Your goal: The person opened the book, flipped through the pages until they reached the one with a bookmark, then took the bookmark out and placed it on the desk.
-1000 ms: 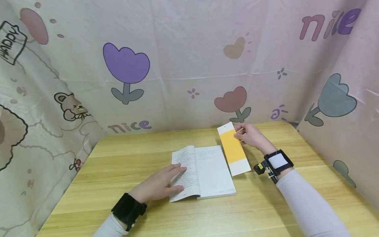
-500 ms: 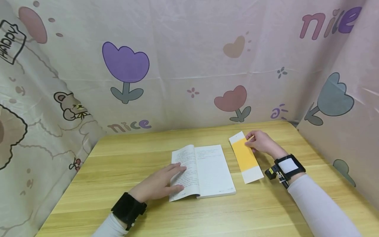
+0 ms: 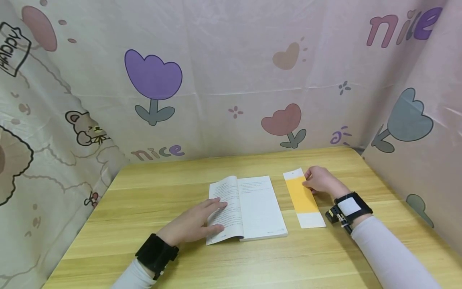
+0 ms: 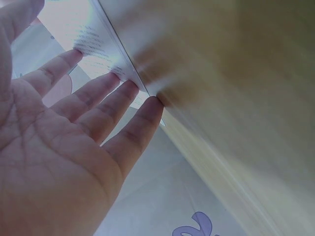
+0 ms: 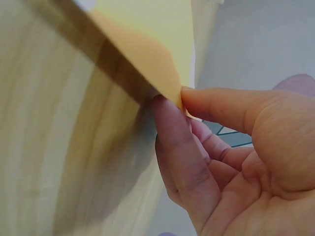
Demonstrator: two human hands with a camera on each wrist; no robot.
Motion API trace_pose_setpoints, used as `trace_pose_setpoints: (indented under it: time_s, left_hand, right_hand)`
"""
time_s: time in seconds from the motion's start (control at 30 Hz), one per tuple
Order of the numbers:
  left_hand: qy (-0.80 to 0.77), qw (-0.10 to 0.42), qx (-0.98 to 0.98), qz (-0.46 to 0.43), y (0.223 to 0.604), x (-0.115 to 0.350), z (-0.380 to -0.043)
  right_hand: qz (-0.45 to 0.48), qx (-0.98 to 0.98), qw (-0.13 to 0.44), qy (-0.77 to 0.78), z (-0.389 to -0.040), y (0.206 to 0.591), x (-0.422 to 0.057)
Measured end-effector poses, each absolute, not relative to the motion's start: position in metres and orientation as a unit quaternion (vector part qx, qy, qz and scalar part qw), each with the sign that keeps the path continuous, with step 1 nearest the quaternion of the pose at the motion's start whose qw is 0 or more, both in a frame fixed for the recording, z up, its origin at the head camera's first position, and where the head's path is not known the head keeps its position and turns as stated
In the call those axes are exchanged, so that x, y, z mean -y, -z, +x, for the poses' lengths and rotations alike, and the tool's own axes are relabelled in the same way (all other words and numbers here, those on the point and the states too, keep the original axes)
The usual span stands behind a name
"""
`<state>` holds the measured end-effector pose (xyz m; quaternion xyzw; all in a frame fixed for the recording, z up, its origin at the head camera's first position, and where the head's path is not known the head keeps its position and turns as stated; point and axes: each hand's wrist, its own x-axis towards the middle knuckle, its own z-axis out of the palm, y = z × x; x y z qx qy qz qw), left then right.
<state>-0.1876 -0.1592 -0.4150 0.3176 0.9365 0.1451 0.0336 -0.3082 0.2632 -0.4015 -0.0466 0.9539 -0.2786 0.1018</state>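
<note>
An open book [image 3: 260,212] lies on the table, printed text on its left page and a mostly blank right page. My left hand [image 3: 196,222] rests on the left page with fingers spread and fairly straight; in the left wrist view its fingertips [image 4: 129,87] touch the page along the outer edge. To the right of the book is a yellow card [image 3: 301,194] with white ends and a small hole at the top, like a bookmark. My right hand [image 3: 321,180] pinches its right edge between thumb and forefinger, the card low over the table in the right wrist view.
The wooden table [image 3: 162,184] stretches around the book on all sides. A printed curtain [image 3: 216,80] with flowers and lettering hangs behind the table and along both sides. Each wrist wears a black strap, with a small camera [image 3: 333,214] visible on the right one.
My right hand has moved the yellow card rightward, away from the book, and lowered it toward the table. The left hand stays on the page.
</note>
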Motion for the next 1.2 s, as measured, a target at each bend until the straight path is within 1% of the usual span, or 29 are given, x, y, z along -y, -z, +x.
trace_pose_setpoints:
  time_s: [0.37, 0.6, 0.97, 1.2]
  left_hand:
    - [-0.146, 0.033, -0.936, 0.318, 0.416, 0.158, -0.19]
    - [-0.146, 0.032, -0.936, 0.319, 0.417, 0.158, -0.189]
    - [-0.146, 0.036, -0.936, 0.317, 0.418, 0.158, -0.19]
    - [-0.147, 0.037, -0.937, 0.316, 0.416, 0.16, -0.19]
  right_hand:
    - [-0.022, -0.965, 0.102, 0.239, -0.305, 0.399, -0.256]
    - [-0.029, -0.972, 0.066, 0.222, -0.306, 0.403, -0.253]
    - [-0.049, -0.979, 0.036, 0.192, -0.297, 0.405, -0.248]
    - [-0.056, -0.981, 0.042, 0.183, -0.286, 0.399, -0.239]
